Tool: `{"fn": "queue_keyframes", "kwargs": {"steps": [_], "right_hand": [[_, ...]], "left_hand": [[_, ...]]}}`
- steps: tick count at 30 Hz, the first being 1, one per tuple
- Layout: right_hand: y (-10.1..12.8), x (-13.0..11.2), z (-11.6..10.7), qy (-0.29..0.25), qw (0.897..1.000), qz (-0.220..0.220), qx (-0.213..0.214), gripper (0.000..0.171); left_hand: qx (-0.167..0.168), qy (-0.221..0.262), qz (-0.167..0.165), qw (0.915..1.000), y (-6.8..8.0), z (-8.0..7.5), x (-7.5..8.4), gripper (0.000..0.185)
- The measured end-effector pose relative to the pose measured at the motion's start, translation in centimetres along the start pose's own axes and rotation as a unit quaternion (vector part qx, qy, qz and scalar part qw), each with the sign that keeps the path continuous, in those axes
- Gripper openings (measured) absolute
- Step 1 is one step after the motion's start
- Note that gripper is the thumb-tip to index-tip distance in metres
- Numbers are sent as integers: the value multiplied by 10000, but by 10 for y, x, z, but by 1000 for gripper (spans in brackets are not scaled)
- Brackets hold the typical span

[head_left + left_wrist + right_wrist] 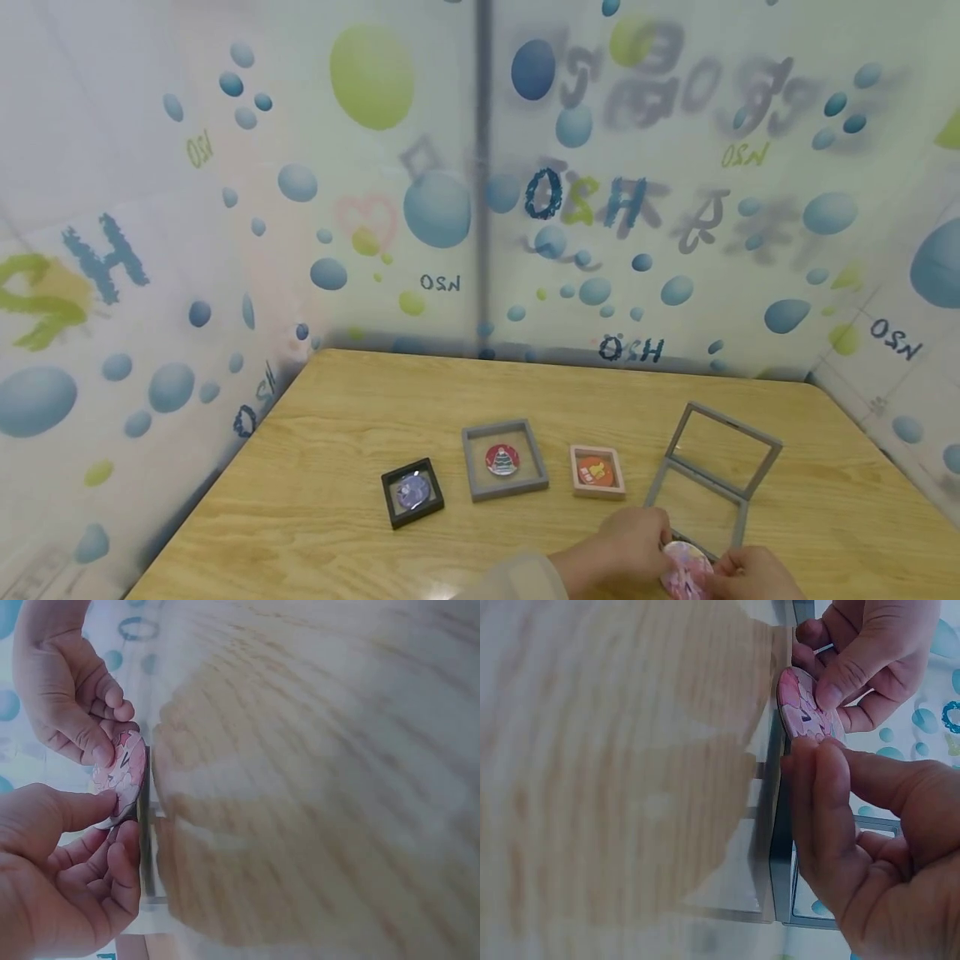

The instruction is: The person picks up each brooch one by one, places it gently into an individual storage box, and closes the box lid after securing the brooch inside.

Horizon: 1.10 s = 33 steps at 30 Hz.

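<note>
Pink round badge (686, 571) with a floral-looking print, pinched from both sides: left hand (626, 542) thumb and fingers clamped on its left edge, right hand (753, 575) fingertips clamped on its right edge. The badge sits low between the two hands, at the near edge of the counter (315, 492), tilted, not lying flat. In the left wrist view the badge (120, 778) is edge-on between a left thumb and right fingers (101, 746); in the right wrist view it (802, 705) sits just in front of the frame edge.

Just beyond the hands: open grey display case (712, 479), lid propped up, clear film in both halves, its front edge touching or nearly touching the badge; cannot tell which.

Farther off, to the left of the hands, a row on the counter: pink case (597, 472) with an orange badge, grey case (504, 459) with a red badge, black case (412, 492) with a bluish badge, all closed and well apart from the hands.

Risk, judged: grip is fingertips only on a smooth rim, so the badge could slip and drop off the near counter edge. The propped lid is close; a knuckle bump could fold it shut or shove the case. Pressing a hard edge into the film might crease it.
</note>
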State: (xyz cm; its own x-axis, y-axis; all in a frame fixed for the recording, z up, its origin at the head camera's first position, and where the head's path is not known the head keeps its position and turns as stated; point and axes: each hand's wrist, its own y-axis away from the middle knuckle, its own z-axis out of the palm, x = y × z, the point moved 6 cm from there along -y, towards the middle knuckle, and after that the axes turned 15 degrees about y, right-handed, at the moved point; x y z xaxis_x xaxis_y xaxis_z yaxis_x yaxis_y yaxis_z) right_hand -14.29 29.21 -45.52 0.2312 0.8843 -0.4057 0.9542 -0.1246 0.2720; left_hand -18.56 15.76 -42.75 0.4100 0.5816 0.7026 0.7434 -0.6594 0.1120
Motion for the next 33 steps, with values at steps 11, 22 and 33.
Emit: {"fn": "queue_keyframes", "kwargs": {"steps": [11,22,33], "right_hand": [[3,-3,-11,-847,9964,69,28,24],[-8,-12,-31,-632,9951,164,739,16],[-27,-6,-38,-1314,9870,363,855,12]], "left_hand": [[770,813,-5,9937,-8,-12,2,5],[1131,-47,-230,9933,-33,-19,6,3],[1577,328,-483,9858,-52,-23,9,10]]}}
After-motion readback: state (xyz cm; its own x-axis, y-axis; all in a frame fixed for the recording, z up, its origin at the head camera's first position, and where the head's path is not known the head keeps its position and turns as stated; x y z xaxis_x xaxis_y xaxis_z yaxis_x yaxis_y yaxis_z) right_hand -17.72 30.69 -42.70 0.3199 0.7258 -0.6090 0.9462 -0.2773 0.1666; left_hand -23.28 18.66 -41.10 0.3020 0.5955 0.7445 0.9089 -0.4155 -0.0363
